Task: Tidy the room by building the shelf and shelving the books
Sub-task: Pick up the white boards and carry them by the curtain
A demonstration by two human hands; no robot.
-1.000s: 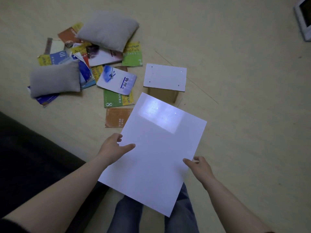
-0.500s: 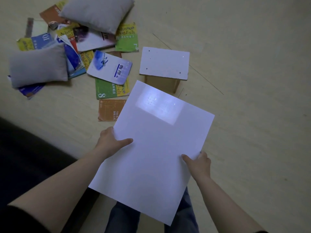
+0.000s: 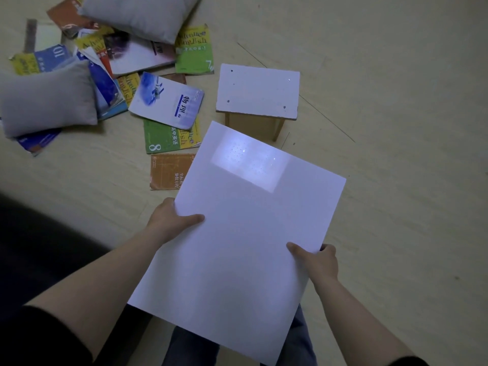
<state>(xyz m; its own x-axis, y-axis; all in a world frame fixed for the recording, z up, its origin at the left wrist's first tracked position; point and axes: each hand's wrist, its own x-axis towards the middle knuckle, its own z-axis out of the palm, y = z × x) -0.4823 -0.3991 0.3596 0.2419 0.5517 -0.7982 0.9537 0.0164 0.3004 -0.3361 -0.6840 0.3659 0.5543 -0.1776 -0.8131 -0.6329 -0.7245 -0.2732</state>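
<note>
- We hold the white panel (image 3: 237, 247) in the air above our knees, tilted, its far corner reaching toward the part-built shelf unit (image 3: 257, 92) on the floor (image 3: 396, 154).
- Our left hand (image 3: 169, 220) grasps the panel's left edge, thumb flat on the top face and fingers hidden beneath. Our right hand (image 3: 317, 262) clasps the opposite edge the same way, nearer to us.
- The panel is a thin, flat rectangle with a glossy face that mirrors a patch of light. We judge it stiff, light and slick, so it is best gripped by opposite edges, not by the face.
- The shelf unit has a matt white top with small holes near its corners, over bare brown board sides with square edges.
- The books (image 3: 169, 104) lie scattered, soft-covered and shiny, some under two grey fabric pillows (image 3: 45, 99). We expect them to slide and flop in a loose stack.
</note>
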